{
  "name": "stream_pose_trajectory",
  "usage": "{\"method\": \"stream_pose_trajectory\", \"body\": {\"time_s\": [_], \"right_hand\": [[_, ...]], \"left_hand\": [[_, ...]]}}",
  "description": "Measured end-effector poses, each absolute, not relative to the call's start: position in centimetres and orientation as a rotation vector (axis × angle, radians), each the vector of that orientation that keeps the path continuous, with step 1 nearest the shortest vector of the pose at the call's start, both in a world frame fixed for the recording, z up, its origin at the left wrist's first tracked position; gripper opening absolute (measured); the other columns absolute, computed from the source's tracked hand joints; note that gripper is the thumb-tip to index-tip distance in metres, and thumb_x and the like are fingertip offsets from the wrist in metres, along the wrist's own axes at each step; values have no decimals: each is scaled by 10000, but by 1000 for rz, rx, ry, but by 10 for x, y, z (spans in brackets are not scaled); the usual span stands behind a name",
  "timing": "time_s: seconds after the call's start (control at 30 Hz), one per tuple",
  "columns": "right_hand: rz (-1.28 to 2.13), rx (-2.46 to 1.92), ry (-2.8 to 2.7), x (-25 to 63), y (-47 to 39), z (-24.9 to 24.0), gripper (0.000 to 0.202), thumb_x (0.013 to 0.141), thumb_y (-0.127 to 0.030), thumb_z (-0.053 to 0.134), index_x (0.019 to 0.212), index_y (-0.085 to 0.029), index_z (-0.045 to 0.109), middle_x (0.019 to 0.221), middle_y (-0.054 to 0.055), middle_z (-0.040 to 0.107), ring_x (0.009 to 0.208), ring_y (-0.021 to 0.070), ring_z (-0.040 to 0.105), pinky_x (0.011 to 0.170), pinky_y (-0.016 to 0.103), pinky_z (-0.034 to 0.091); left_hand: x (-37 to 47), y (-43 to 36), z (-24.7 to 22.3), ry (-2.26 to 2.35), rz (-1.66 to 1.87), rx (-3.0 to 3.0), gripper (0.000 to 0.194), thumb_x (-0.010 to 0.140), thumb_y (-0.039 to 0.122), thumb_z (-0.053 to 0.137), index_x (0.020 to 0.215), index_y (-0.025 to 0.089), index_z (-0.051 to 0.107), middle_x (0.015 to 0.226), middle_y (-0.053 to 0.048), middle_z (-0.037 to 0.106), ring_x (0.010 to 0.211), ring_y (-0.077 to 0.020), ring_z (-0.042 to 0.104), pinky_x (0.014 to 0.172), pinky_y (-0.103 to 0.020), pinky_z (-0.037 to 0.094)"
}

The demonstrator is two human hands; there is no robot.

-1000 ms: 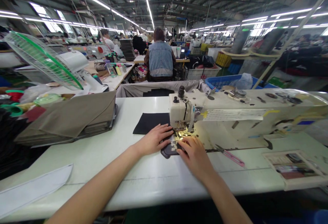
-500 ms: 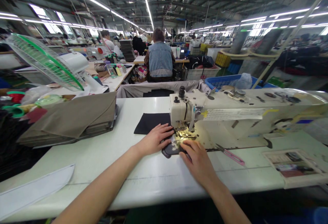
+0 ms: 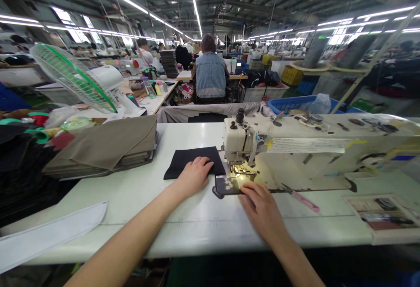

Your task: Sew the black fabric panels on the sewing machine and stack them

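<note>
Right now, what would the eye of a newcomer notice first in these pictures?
A cream sewing machine stands out first, on the right of the pale table, lit gold beneath its head. Left of it, the left hand lies with its fingers on black cloth. Farther left, a green-rimmed fan stands behind a stack of grey-brown cloth.

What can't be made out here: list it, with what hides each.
Head view: part of the black cloth, covered by the left hand.
Head view: whatever is beneath the right hand, covered by that hand.
Head view: writing on the paper strip, too small and blurred.
Head view: one end of the white panel, cut off by the left edge.
</note>
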State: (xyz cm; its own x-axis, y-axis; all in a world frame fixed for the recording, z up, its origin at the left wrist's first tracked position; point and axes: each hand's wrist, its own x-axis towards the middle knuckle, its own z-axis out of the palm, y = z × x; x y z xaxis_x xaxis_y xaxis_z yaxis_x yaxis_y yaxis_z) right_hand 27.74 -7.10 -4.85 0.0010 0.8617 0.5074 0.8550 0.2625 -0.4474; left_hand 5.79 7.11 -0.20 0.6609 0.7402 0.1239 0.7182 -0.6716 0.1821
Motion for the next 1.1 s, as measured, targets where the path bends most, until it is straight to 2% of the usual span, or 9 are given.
{"method": "stream_pose_trajectory", "body": {"time_s": [0.07,0.17,0.33,0.43,0.6,0.8,0.87,0.97,1.1], "right_hand": [[24,-1559,-1816,277,-71,-49,195,994,-302,532,1058,-211,693,1099,90,681,1035,258,628,953,457,526],[37,-1552,-1816,277,-71,-49,194,992,-290,535,1068,-202,689,1106,93,679,1037,258,624,961,466,523],[33,-1555,-1808,278,-70,-49,177,983,-276,547,1059,-213,694,1105,90,682,1031,259,628,949,463,529],[32,-1541,-1789,276,-69,-47,190,988,-283,538,1074,-217,694,1094,87,691,1030,256,638,948,464,535],[66,-1471,-1786,258,-73,-34,310,1009,-273,494,1280,-183,616,1250,118,663,1174,249,606,1025,448,511],[119,-1460,-1992,245,-78,-33,287,934,-240,621,1209,-178,668,1292,112,671,1187,293,610,1049,524,494],[115,-1460,-2002,250,-76,-38,293,917,-197,621,1205,-182,670,1285,111,676,1194,290,612,1052,521,497],[132,-1435,-2000,261,-72,-43,294,905,-182,620,1193,-194,674,1271,110,680,1199,275,613,1043,495,513],[123,-1452,-1972,269,-67,-44,317,907,-194,632,1219,-147,654,1287,147,660,1210,280,604,1053,500,507]], "left_hand": [[57,71,4,1254,367,2701,303,845,135,532,1092,187,698,1162,-134,698,1119,-316,632,924,-449,534],[50,75,12,1408,715,2483,314,981,230,378,1130,171,648,1044,-112,717,1003,-269,672,904,-419,549],[23,84,10,1594,1510,1862,547,928,204,444,1472,159,402,1420,-142,553,1321,-288,526,1117,-467,427],[12,74,-4,1556,1202,2304,744,799,54,487,1521,193,372,1603,-120,336,1494,-332,273,1207,-540,279],[20,33,-3,1132,322,2889,617,791,18,461,1368,203,577,1361,-120,601,1246,-301,552,1034,-487,500],[50,8,24,1315,47,2882,182,851,179,538,957,129,678,1004,-152,665,961,-324,630,826,-487,550],[55,12,18,1098,118,2905,282,920,218,523,1160,141,650,1236,-160,638,1163,-325,590,968,-500,501],[58,21,1,775,172,2897,498,1014,354,472,1488,208,422,1576,-117,400,1455,-299,356,1165,-532,322],[57,26,-13,772,141,2838,561,1038,446,416,1550,231,331,1638,-84,286,1515,-281,244,1214,-552,220]]}}
